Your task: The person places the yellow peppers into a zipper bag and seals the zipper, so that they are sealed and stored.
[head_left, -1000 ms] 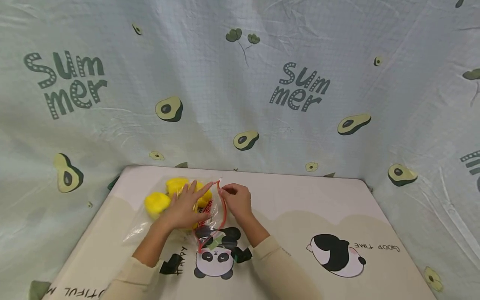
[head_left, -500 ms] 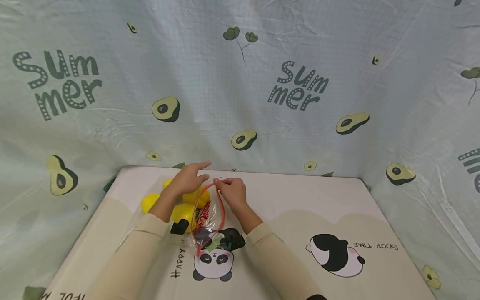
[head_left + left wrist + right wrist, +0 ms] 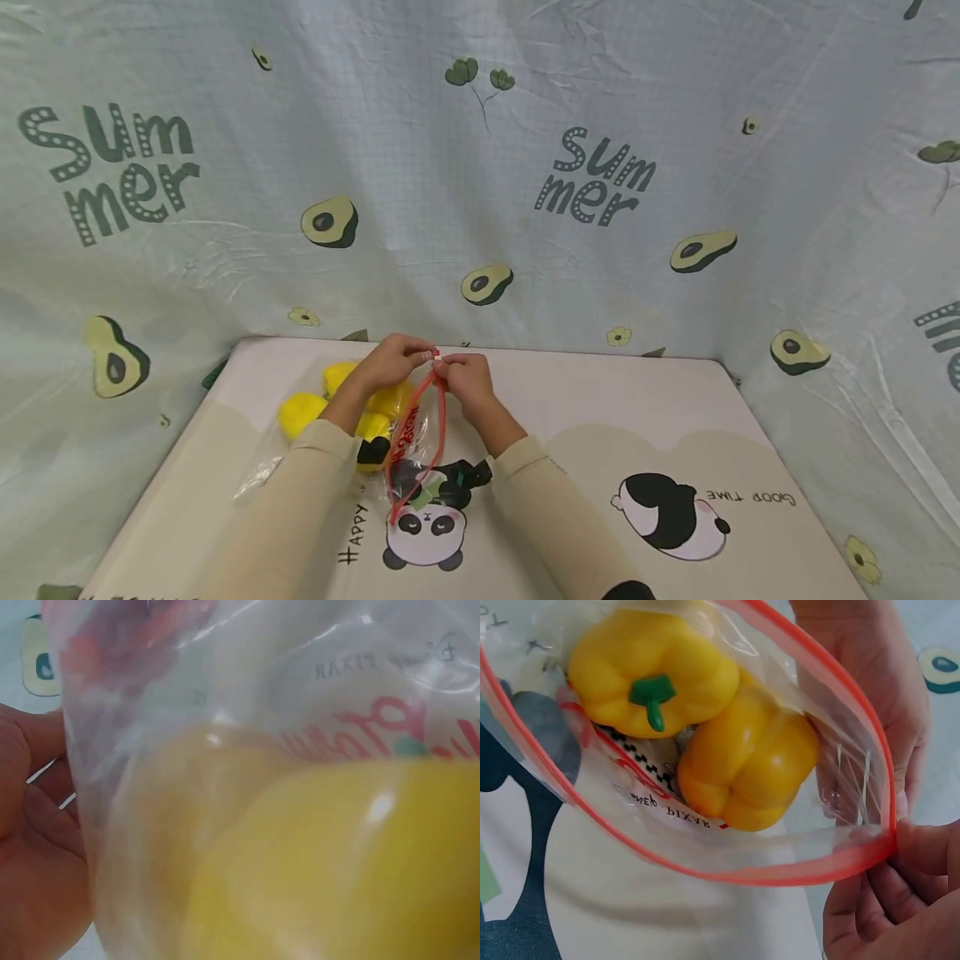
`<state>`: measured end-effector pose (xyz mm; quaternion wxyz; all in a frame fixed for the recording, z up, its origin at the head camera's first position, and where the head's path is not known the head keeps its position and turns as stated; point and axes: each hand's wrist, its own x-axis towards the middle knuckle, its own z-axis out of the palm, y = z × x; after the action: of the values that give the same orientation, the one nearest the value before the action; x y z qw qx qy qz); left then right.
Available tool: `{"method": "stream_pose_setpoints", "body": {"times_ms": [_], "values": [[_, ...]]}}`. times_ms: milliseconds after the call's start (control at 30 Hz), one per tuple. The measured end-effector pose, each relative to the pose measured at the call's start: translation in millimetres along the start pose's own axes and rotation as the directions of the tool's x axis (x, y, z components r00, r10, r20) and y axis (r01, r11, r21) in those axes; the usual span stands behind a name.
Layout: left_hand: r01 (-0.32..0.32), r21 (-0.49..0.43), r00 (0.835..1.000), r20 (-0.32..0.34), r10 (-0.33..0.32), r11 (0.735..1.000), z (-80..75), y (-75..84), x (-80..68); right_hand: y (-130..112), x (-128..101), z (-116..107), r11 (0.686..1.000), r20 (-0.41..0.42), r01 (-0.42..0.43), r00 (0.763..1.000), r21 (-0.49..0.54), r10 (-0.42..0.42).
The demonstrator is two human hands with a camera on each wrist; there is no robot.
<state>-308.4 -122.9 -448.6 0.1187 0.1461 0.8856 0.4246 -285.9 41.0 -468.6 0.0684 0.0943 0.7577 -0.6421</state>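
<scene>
A clear zip bag (image 3: 408, 437) with a red zip edge lies on the table, its mouth turned toward my right hand and gaping. Inside are several yellow bell peppers (image 3: 302, 414); one pepper (image 3: 649, 671) shows a green stem in the right wrist view. My right hand (image 3: 467, 385) pinches the far corner of the red edge between thumb and fingers. My left hand (image 3: 392, 362) meets it there, fingertips pinching the same corner from the left. In the left wrist view, the bag and a yellow pepper (image 3: 337, 855) hide most of the left fingers.
The pale table mat (image 3: 570, 400) carries printed pandas and lettering. Behind it and along both sides hangs a patterned curtain (image 3: 420, 167). The table's far edge runs just beyond the hands.
My left hand has lifted off the peppers and moved to the far corner of the bag, joining my right hand. My right hand has kept hold there, and the bag's mouth has narrowed.
</scene>
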Motion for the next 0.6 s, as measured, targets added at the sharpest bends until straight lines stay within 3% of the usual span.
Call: {"method": "stream_pose_setpoints", "body": {"times_ms": [200,600], "values": [[0.001,-0.009,1.0,-0.025,-0.001,1.0,1.4,-3.6,5.1,-1.5,2.4,-2.0,0.997,0.033,-0.046,0.998,0.055,0.044],[0.071,-0.156,0.995,-0.064,-0.082,0.985,3.3,-6.1,3.7,2.4,7.9,-3.5,0.971,0.109,-0.128,0.988,0.202,0.107]]}}
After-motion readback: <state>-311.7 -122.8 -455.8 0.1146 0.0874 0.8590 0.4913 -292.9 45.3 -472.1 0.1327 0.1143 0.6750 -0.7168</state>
